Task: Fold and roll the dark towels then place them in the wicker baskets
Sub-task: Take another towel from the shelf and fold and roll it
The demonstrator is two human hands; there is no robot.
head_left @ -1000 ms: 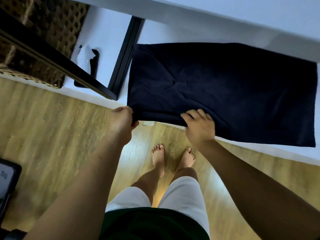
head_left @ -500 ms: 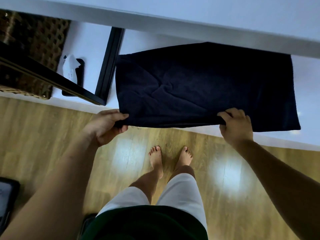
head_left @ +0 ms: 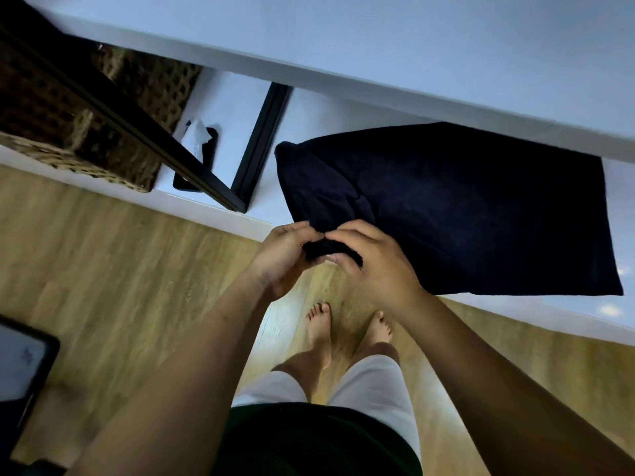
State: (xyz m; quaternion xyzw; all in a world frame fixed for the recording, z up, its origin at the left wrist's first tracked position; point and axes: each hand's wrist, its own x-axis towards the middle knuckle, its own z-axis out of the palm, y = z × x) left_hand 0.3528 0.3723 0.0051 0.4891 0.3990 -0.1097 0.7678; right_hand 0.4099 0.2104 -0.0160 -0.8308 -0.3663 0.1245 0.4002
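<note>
Left grip (head_left: 285,257) and right grip (head_left: 376,266) pinch one bunched edge of the dark towel (head_left: 481,207), fingertips meeting. Towel lies on the white counter (head_left: 330,115), right of the wicker basket (head_left: 113,108). Likely soft, light, floppy; best held by corners.

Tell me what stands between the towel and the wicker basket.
The black frame stands between the dark towel and the wicker basket; a tissue holder lies there too.

On your desk (head_left: 343,108) the towel (head_left: 481,207) lies right of the rack leg (head_left: 263,142); the basket (head_left: 130,108) sits left, a tissue (head_left: 196,137) between.
</note>
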